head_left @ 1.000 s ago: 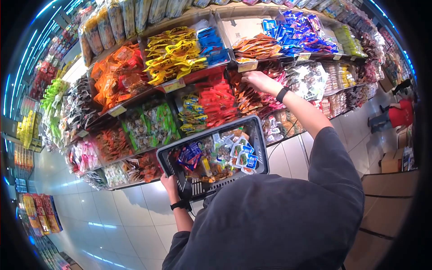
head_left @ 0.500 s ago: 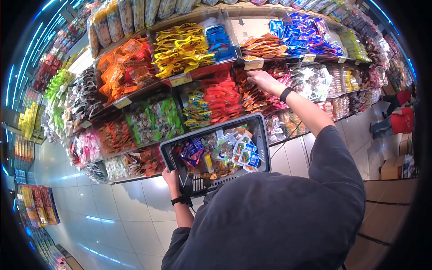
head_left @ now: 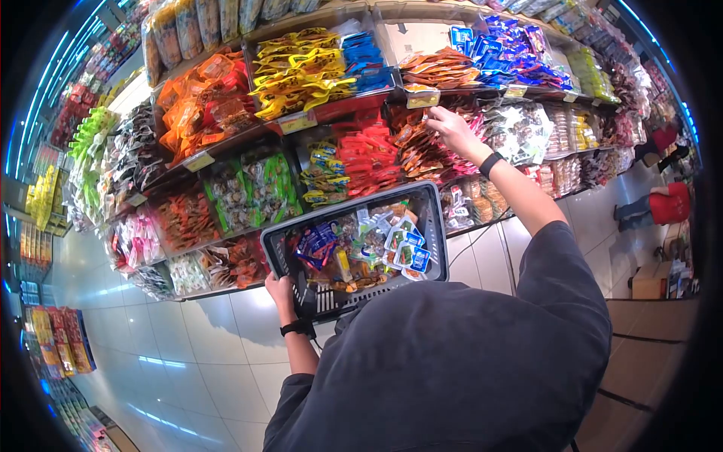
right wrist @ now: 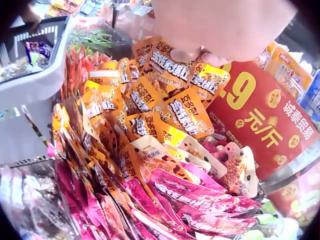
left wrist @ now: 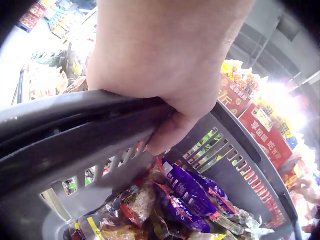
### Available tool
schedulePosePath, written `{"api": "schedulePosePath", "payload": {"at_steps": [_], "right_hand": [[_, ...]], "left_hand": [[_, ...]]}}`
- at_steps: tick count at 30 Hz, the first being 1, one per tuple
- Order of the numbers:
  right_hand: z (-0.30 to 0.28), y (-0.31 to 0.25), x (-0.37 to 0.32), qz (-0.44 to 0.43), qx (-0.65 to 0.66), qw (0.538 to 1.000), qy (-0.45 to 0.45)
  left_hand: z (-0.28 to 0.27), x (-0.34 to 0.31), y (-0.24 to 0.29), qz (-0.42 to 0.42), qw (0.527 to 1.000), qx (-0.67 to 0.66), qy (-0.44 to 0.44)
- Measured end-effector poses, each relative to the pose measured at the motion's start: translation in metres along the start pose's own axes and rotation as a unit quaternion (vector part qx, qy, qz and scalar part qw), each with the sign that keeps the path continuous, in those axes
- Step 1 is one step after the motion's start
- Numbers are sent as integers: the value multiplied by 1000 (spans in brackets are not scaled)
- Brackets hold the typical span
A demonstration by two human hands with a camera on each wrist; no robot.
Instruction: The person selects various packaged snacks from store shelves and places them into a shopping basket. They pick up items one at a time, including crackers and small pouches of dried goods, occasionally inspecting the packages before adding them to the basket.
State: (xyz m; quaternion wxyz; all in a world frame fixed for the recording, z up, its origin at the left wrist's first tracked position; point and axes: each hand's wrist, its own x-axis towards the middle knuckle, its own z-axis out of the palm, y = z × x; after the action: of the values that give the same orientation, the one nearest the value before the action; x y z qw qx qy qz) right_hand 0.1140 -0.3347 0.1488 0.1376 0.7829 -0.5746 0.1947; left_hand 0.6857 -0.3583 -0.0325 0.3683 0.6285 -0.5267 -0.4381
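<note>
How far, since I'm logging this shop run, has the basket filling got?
Done: the basket already holds a layer of snack packets, with the left hand gripping its edge. In hand: the right hand pinches an orange packet on the shelf. Left: that packet is not yet lifted out or dropped in, and the basket seems to have room to spare.

My rig's wearer, dressed in dark grey
I see a loose sweatshirt (head_left: 452, 361), black left wristband (head_left: 295, 328) and black right wristband (head_left: 490, 164)

Yellow packets (head_left: 297, 75) above green packets (head_left: 260, 188)
</note>
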Motion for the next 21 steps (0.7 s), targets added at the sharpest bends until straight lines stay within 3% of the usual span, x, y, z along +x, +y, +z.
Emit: {"api": "schedulePosePath", "payload": {"at_steps": [8, 13, 17, 20, 21], "right_hand": [[-43, -27, -3, 46, 57, 995, 61], [-78, -75, -16, 129, 104, 966, 196], [-107, -134, -34, 249, 187, 917, 248], [-115, -172, -51, 296, 389, 834, 254], [-120, -186, -56, 327, 467, 787, 237]], "left_hand": [[0, -7, 14, -16, 1000, -9, -9], [2, -3, 11, 2, 1000, 18, -9], [1, 4, -7, -6, 1000, 17, -1], [-3, -1, -7, -25, 999, 42, -11], [-4, -2, -2, -12, 999, 48, -17]]}}
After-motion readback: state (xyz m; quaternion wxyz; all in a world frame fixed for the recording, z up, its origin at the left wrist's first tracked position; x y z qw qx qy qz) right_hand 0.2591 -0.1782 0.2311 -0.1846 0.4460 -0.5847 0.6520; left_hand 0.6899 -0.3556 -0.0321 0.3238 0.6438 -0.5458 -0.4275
